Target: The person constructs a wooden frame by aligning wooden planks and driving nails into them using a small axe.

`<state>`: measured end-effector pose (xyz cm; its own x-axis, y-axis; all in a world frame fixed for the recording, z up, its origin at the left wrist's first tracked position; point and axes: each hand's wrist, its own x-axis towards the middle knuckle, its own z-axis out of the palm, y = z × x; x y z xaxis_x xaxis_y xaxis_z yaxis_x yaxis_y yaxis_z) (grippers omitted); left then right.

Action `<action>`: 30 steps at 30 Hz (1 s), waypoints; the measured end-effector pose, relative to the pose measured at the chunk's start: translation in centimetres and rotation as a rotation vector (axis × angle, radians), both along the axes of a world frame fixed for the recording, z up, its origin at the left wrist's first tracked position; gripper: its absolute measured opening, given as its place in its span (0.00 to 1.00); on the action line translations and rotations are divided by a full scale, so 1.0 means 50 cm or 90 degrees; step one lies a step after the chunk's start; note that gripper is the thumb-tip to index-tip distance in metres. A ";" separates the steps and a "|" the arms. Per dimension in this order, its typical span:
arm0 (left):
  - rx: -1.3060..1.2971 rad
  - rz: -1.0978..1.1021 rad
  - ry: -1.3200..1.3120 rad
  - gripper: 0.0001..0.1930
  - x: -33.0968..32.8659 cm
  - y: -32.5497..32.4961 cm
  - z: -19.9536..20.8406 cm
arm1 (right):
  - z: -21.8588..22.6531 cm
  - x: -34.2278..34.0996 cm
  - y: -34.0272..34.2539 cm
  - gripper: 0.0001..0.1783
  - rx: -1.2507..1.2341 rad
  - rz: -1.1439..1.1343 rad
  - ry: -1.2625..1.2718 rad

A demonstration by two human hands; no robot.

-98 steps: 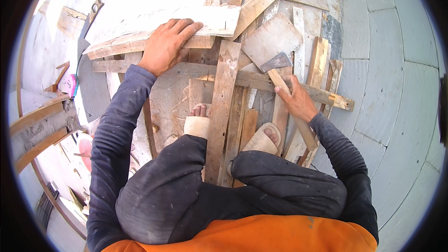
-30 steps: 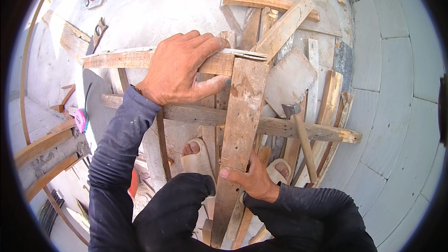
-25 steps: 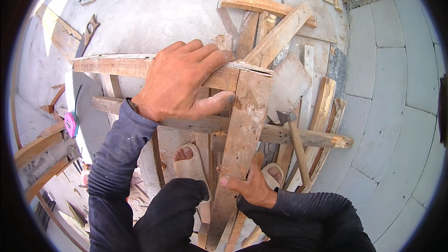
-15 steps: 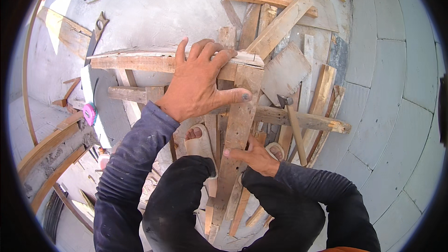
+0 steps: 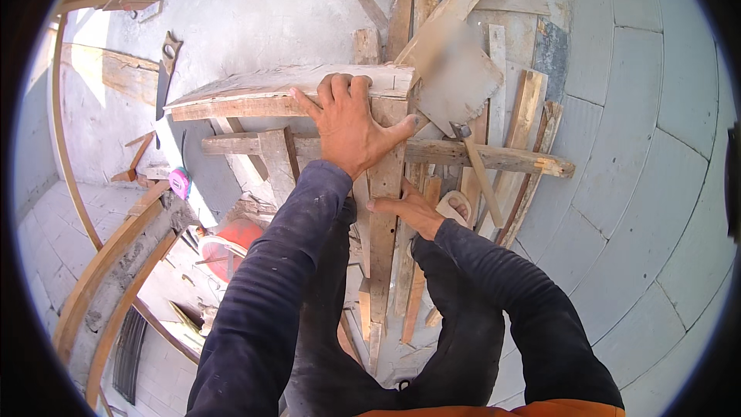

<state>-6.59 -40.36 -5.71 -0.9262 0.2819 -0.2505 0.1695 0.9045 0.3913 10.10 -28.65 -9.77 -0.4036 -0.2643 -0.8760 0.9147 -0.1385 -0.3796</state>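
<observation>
A wide, pale, rough board (image 5: 255, 86) lies across in front of me, with a wooden batten (image 5: 231, 110) along its near edge. At its right end it meets a long plank (image 5: 384, 243) that runs back toward me between my legs. My left hand (image 5: 351, 127) grips this joined piece near the corner, fingers curled over the board and thumb stretched across the plank. Lower down, my right hand (image 5: 413, 208) is closed around the plank's right side, its thumb on top and the other fingers partly hidden.
A hammer (image 5: 482, 174) rests against a crosswise timber (image 5: 494, 156) on the right. Wood offcuts lie beyond it. At left are a handsaw (image 5: 166, 69), a pink tape measure (image 5: 180, 183), a red bucket (image 5: 239, 239) and a curved wooden frame (image 5: 108, 278). Grey blocks (image 5: 617, 208) line the right.
My legs have straightened from a crouch. The joined piece has tipped, showing more of the board's broad face. My left fingers have curled from spread to bent over the board; both hands keep contact.
</observation>
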 end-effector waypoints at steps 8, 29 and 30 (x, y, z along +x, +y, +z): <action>0.075 -0.013 0.015 0.44 0.013 0.007 -0.023 | 0.020 -0.009 -0.005 0.60 0.013 -0.083 -0.011; 0.296 -0.024 -0.005 0.13 -0.025 -0.067 -0.025 | 0.005 -0.028 0.009 0.67 0.060 0.031 -0.027; 0.302 -0.005 -0.012 0.13 -0.027 -0.070 -0.022 | 0.009 -0.033 0.009 0.67 0.064 0.040 -0.032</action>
<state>-7.94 -43.84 -6.83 -0.9200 0.3764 -0.1096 0.1645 0.6244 0.7636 8.44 -28.19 -9.33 -0.3434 -0.1965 -0.9184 0.9388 -0.0443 -0.3416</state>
